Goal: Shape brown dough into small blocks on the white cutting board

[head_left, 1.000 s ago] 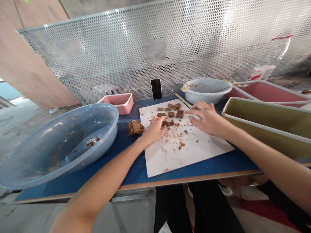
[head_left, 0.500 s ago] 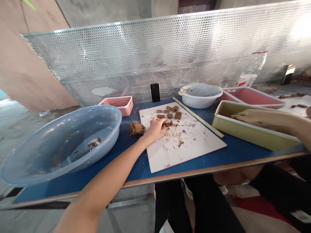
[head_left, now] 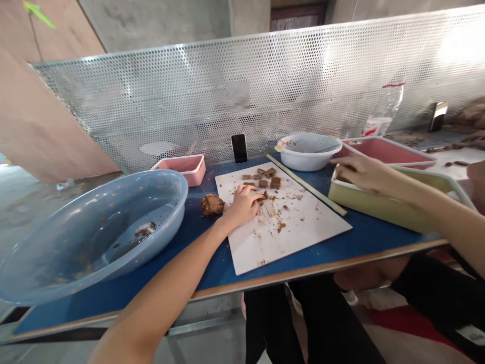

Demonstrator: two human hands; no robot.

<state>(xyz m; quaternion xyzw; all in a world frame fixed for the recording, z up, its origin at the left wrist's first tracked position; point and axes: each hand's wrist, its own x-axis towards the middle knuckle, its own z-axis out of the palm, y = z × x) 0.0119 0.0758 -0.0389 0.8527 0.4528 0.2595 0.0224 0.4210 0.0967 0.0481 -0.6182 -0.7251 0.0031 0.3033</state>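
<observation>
Perhaps to steady it, the left hand [head_left: 244, 205] holds a brown piece [head_left: 266, 195] down; the right hand [head_left: 359, 172] leaves its grip unclear.

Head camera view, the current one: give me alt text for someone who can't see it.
A person's left hand is on a white board near small brown pieces, while the right hand is over an olive tub. A brown lump sits between the board and a large blue basin; a phone stands behind.
</observation>
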